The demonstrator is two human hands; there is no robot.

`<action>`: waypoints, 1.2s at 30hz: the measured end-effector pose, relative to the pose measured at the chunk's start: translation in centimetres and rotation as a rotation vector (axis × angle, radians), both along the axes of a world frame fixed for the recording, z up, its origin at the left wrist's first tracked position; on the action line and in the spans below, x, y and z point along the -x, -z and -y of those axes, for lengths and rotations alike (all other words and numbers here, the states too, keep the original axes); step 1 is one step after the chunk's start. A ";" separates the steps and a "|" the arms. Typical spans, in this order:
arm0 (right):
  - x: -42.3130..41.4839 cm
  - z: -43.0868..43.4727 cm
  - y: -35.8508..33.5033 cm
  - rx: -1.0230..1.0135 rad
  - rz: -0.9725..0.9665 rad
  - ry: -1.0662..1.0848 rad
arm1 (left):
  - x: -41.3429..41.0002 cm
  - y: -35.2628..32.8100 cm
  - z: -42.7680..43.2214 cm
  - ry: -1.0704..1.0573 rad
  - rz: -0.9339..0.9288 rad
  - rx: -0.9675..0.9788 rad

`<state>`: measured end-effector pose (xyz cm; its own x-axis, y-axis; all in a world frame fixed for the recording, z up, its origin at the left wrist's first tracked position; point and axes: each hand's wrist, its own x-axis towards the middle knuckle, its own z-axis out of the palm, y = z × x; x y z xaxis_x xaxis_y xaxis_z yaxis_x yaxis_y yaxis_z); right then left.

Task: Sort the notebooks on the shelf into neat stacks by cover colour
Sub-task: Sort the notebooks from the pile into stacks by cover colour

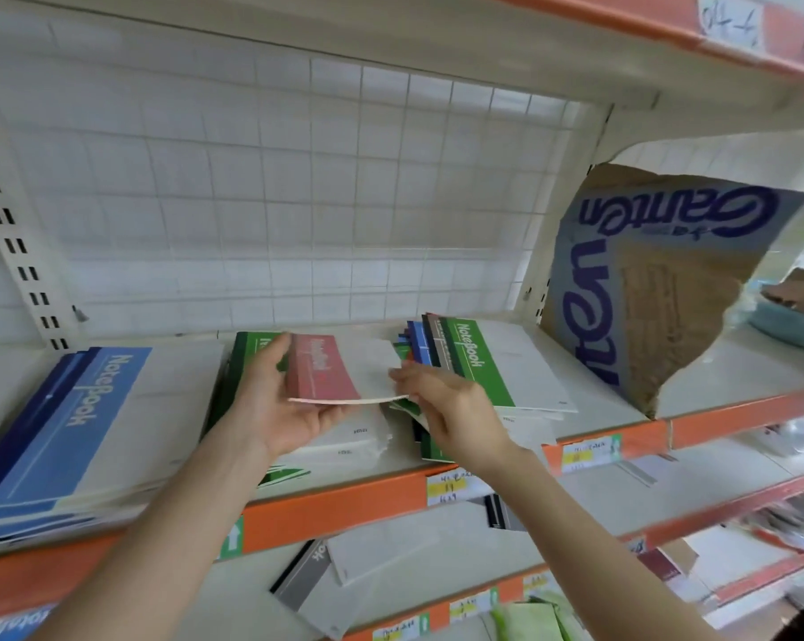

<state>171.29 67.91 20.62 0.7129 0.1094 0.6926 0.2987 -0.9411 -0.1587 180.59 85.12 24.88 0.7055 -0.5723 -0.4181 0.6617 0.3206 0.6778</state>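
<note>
A red notebook (pixel 324 368) is held flat, cover up, in the left hand (pixel 275 409). It is grasped at its spine side, with the thumb laid on top and the other fingers (pixel 330 416) curled beneath. A red band with pale, blurred lettering is seen along the spine, and the rest of the cover is white. Its long axis is run from the shelf's front towards the back, a little slanted. The spine is turned towards the left thumb and the open edge towards the right hand (pixel 451 409).

The right fingertips (pixel 402 377) are bent and set at the notebook's right edge, near its front corner. Whether that edge is pinched or only touched cannot be told.

One notebook is held, and three stacks are counted on the shelf (pixel 344 499). Directly beneath the left fingers lies the green stack (pixel 247 351), over which the red notebook is held. Well left of the left fingers lies the blue stack (pixel 67 409), with a blue band and "NoteBook" on its top cover. Just behind and right of the right fingers lies the mixed stack (pixel 478 367), fanned, with a green cover on top and blue and dark spines at its left. The notebooks within each stack cannot be counted. Far right of the right fingers, one torn piece of cardboard (pixel 659 289) is propped upright.
</note>
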 end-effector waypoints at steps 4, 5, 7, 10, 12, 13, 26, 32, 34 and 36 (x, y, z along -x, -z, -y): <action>1.5 1.4 -0.4 -0.168 -0.270 -0.128 | 0.9 0.0 0.1 -0.037 0.081 -0.117; 1.6 2.0 -0.9 -0.237 -0.302 -0.064 | 0.9 0.1 0.0 -0.031 0.122 -0.133; 1.7 3.8 -1.7 -0.275 -0.336 0.198 | 1.1 0.0 -0.2 -0.021 0.178 -0.157; 1.1 6.3 -1.7 -0.226 -0.601 0.499 | 1.4 -0.1 -0.4 -0.019 0.184 -0.144; 0.6 7.0 -1.1 -0.137 -0.748 0.545 | 1.6 0.1 -0.5 -0.024 0.184 -0.140; 0.5 7.1 -0.9 -0.104 -0.768 0.561 | 1.7 0.2 -0.6 -0.024 0.182 -0.138; 1.6 4.8 -1.5 -0.178 -0.314 0.617 | 2.3 0.6 0.0 -0.073 0.188 -0.060; 2.4 -1.9 -2.8 -0.266 -0.226 0.051 | 3.1 0.6 1.8 -0.115 0.089 0.022; 2.7 -3.5 -2.8 -0.272 -0.244 -0.083 | 3.3 0.4 1.8 -0.075 0.086 0.073; 2.7 -4.1 -2.9 -0.265 -0.306 -0.182 | 3.4 0.3 1.6 -0.059 0.106 0.059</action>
